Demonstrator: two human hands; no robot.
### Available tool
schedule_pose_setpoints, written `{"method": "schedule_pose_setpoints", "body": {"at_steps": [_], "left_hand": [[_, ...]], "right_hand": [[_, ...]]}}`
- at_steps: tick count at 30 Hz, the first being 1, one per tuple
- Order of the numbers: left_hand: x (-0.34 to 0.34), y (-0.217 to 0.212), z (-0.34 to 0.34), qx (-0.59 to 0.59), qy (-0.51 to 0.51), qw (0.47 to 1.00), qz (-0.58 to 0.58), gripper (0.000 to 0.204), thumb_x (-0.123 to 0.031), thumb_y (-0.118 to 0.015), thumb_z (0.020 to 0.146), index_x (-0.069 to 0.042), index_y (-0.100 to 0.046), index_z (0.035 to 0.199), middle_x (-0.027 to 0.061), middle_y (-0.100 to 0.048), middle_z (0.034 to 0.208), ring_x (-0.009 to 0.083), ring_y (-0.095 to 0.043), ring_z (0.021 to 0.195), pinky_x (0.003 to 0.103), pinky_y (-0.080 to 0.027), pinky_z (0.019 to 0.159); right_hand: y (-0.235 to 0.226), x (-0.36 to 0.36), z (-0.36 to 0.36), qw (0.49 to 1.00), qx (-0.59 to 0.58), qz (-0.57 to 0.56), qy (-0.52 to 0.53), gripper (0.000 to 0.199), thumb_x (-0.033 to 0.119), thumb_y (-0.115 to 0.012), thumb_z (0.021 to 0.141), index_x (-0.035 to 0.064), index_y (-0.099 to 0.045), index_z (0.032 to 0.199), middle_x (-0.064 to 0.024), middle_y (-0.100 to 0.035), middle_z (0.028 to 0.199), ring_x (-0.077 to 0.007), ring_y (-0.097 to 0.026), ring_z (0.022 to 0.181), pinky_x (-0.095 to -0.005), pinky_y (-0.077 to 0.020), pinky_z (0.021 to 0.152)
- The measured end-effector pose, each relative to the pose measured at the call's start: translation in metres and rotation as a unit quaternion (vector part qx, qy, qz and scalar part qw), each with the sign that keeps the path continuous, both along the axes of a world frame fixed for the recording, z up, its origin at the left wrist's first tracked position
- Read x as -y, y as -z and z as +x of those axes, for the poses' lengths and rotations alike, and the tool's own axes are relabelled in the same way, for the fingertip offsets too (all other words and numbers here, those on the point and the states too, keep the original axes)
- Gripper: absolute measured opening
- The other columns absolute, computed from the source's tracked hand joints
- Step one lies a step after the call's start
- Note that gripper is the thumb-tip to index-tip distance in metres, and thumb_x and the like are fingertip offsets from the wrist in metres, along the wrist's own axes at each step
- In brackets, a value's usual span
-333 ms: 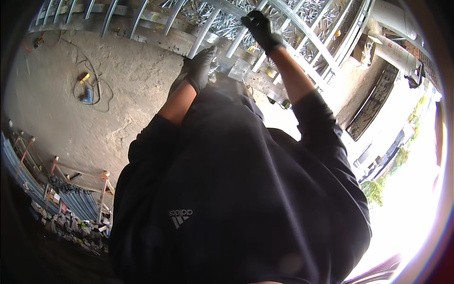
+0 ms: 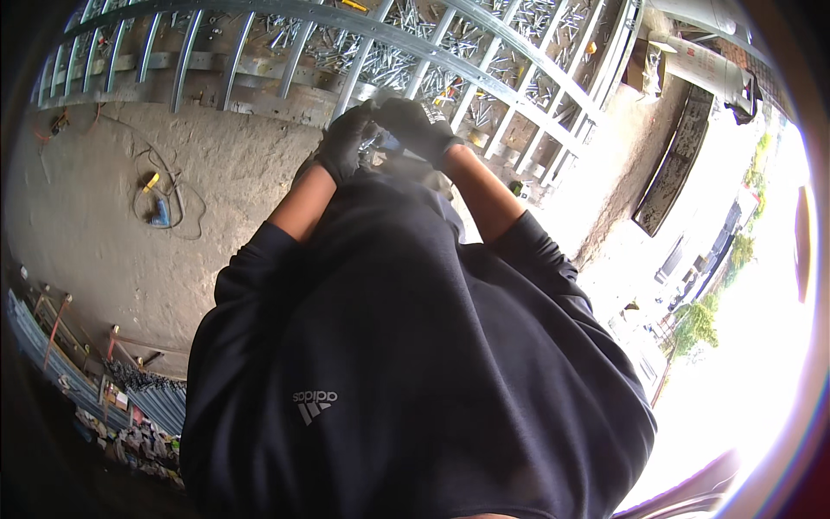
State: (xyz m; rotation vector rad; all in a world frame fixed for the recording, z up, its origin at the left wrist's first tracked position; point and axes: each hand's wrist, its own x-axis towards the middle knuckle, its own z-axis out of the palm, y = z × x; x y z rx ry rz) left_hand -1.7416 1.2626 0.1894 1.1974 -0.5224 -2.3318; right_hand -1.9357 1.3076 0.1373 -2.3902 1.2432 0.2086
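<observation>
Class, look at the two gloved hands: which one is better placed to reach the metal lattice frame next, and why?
Probably the right hand: it sits higher, already overlapping the lower bars of the metal lattice frame, while the left hand lies lower, nearer the body.

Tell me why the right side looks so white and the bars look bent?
Head view: daylight from the open side blows out the right edge; the fisheye lens curves the grey metal grid frame; the black-gloved left hand and right hand are slightly soft.
</observation>
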Motion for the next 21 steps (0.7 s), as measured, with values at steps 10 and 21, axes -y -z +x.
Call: {"method": "schedule_pose_setpoints", "body": {"at_steps": [10, 21], "left_hand": [[0.0, 0.035, 0.051, 0.23, -0.003, 0.967, -0.105, 0.023, -0.03, -0.062, 0.102, -0.008, -0.065, 0.098, -0.0036, -0.051, 0.068, 0.008, -0.053, 0.058, 0.027, -0.047, 0.056], [-0.024, 0.086, 0.065, 0.192, 0.066, 0.979, 0.005, 0.017, -0.008, -0.058, 0.101, -0.006, -0.064, 0.116, -0.0016, -0.052, 0.067, 0.0098, -0.049, 0.052, 0.029, -0.047, 0.05]], "right_hand": [[0.008, 0.096, -0.028, 0.995, 0.015, -0.092, 0.035, 0.027, 0.015, -0.065, 0.093, 0.0104, -0.064, 0.12, -0.0062, -0.068, 0.102, -0.0172, -0.069, 0.077, -0.031, -0.0593, 0.064], [0.016, 0.204, -0.033, 0.96, -0.086, 0.105, 0.246, 0.052, 0.057, -0.037, 0.101, 0.0175, -0.056, 0.13, -0.0143, -0.066, 0.125, -0.0378, -0.064, 0.115, -0.049, -0.0472, 0.099]]}}
